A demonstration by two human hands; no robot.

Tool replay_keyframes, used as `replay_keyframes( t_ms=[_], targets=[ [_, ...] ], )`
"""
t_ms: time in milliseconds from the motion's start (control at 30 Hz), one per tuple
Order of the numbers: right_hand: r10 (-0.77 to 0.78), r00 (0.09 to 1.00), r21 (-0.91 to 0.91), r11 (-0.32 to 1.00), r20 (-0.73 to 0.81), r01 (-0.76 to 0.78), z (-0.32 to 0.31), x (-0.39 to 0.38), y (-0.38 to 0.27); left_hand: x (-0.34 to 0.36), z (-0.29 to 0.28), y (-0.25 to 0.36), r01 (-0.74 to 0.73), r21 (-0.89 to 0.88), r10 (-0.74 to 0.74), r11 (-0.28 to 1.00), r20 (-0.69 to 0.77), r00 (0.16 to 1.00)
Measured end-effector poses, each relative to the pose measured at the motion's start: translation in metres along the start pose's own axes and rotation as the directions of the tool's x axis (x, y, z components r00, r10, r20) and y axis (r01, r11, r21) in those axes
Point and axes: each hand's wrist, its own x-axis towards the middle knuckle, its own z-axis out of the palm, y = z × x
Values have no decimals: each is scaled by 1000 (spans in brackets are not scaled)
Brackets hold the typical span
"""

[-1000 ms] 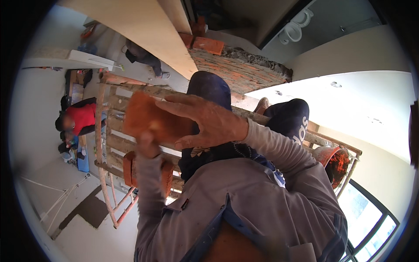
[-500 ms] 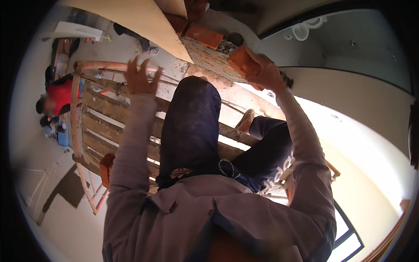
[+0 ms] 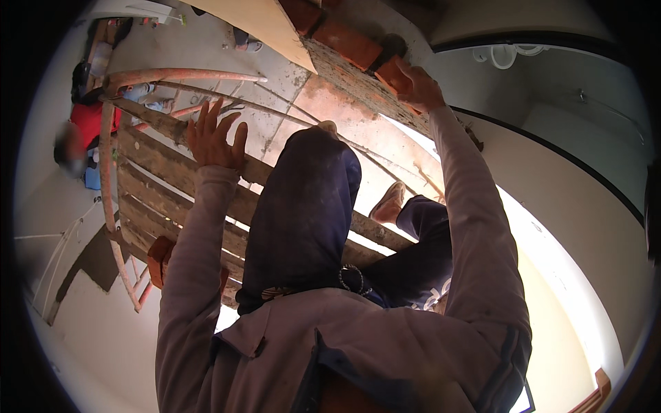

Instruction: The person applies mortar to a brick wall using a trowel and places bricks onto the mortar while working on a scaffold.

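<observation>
My right hand [image 3: 423, 89] grips an orange-red brick [image 3: 395, 77] at the top of a rough wall edge [image 3: 354, 76]. The brick sits in line with a laid brick [image 3: 346, 43], with dark mortar [image 3: 392, 47] between the two. My left hand [image 3: 217, 138] is raised over the wooden planks, fingers spread, with nothing in it. Several more bricks lie by my left forearm, one of them a red brick [image 3: 160, 260] on the planks.
I squat on a scaffold platform of spaced wooden planks [image 3: 155, 162] with a rusty tube frame [image 3: 108, 158]. A person in red [image 3: 86, 127] is below at the left. A pale board [image 3: 275, 31] leans beside the wall. A glass-fronted room lies at the right.
My right hand has brought the brick down from above the wall onto its top, close to the laid brick. My left hand has dropped slightly, still spread. The view has shifted a little.
</observation>
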Motion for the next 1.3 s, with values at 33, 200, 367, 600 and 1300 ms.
replay_keyframes(
  t_ms=[33,200,367,600,1300],
  targets=[
    [-14,1000,15,1000,-14,14,5,0,1,0,-1,0,2,0,-2,1000,10,1000],
    [-75,996,29,997,-50,76,11,-1,7,1,-2,1,-12,-13,12,1000,11,1000],
    [-141,990,36,989,-23,142,7,5,8,1,-3,2,-10,-28,11,1000,36,999],
    [-77,997,84,994,31,74,13,7,13,1,-6,3,-5,-25,6,1000,56,998],
    [-104,992,-220,969,71,117,0,-29,29,-2,-2,-1,-13,-24,15,1000,81,997]
  ],
)
